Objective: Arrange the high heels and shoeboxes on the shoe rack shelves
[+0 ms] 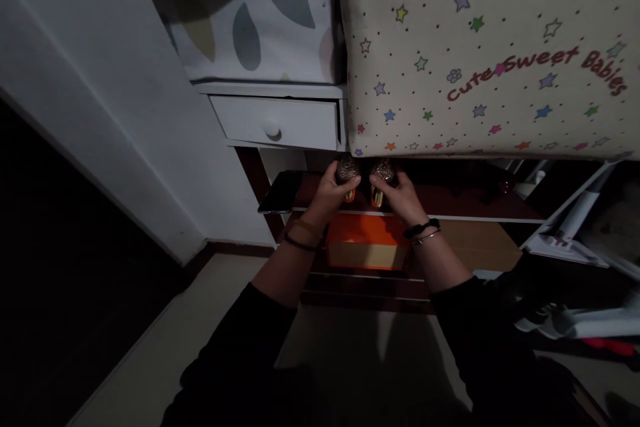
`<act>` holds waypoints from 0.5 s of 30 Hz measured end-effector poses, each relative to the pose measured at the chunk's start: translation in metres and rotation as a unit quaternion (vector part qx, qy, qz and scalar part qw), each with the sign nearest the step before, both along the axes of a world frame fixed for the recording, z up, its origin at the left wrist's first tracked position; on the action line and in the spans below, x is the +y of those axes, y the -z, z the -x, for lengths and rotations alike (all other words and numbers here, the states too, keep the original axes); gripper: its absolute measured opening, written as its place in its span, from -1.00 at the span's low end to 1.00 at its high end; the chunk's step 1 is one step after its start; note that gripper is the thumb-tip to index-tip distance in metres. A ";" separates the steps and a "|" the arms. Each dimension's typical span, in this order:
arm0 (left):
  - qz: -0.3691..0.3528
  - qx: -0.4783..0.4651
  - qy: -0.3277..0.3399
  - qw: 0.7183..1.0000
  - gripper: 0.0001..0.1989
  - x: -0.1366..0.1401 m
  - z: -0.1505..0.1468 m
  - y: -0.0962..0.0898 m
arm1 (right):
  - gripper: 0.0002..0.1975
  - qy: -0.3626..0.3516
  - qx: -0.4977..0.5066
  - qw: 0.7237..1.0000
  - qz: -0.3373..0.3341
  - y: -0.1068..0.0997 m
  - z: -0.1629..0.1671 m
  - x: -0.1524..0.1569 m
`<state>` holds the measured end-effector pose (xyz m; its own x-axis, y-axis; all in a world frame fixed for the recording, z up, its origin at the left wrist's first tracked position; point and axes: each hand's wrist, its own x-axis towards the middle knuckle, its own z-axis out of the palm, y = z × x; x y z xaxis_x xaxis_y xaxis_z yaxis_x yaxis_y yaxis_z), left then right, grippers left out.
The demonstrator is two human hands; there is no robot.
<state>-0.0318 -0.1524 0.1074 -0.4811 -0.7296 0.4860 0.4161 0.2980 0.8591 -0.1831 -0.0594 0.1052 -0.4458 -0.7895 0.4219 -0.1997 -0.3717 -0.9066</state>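
1. Glittery shoes, one in each hand: the left hand [334,188] has its fingers wrapped around the left shoe [347,172]; the right hand [399,195] grips the right shoe [383,173].
2. Both sit side by side over the dark shelf [465,195], above an orange box [367,241].

the left hand [334,192] and right hand [400,197] cover most of the 2 glittery shoes [365,177], whose toes vanish in shadow under the star-print blanket [490,60]. the blanket runs off the right edge. the orange box [367,243] is partly hidden behind the wrists.
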 end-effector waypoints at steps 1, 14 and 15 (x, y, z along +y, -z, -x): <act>0.003 -0.005 -0.002 1.000 -0.35 0.001 -0.001 0.000 | -0.23 0.003 0.000 1.000 0.006 0.000 -0.001 0.000; 0.061 -0.048 -0.024 0.997 -0.32 -0.001 0.000 0.001 | -0.31 0.067 0.032 0.997 -0.022 0.003 -0.014 -0.005; 0.063 -0.048 -0.025 0.997 -0.32 -0.001 -0.001 0.000 | -0.34 0.069 0.032 0.997 -0.028 0.002 -0.015 -0.004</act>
<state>-0.0311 -0.1533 0.1070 -0.4944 -0.6893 0.5296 0.3162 0.4248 0.8482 -0.1680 -0.0636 0.1033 -0.5252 -0.7454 0.4106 -0.3039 -0.2863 -0.9086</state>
